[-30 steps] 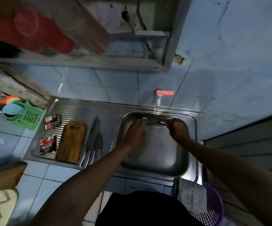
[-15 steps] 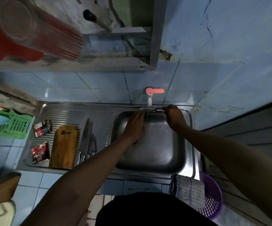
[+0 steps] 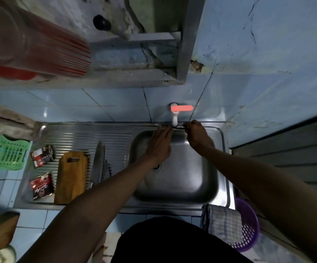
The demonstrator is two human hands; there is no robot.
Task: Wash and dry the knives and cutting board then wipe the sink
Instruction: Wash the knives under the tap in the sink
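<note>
My right hand (image 3: 197, 133) grips the handle of a small knife (image 3: 170, 126) held level under the white tap with the pink lever (image 3: 174, 114), at the far rim of the steel sink (image 3: 191, 188). My left hand (image 3: 158, 147) lies flat with its fingertips against the blade. A wooden cutting board (image 3: 71, 177) rests on the ribbed drainboard, with several knives (image 3: 99, 164) lying beside it on its right.
Two dark sachets (image 3: 41, 173) lie left of the board. A green plastic basket (image 3: 7, 156) stands at far left. A checked cloth (image 3: 223, 223) hangs at the sink's near right corner over a purple basket (image 3: 248, 228). A shelf with a red-striped tumbler (image 3: 40, 46) overhangs.
Both hands have lifted the small knife from lower in the basin up to just under the tap spout. The view has tilted upward.
</note>
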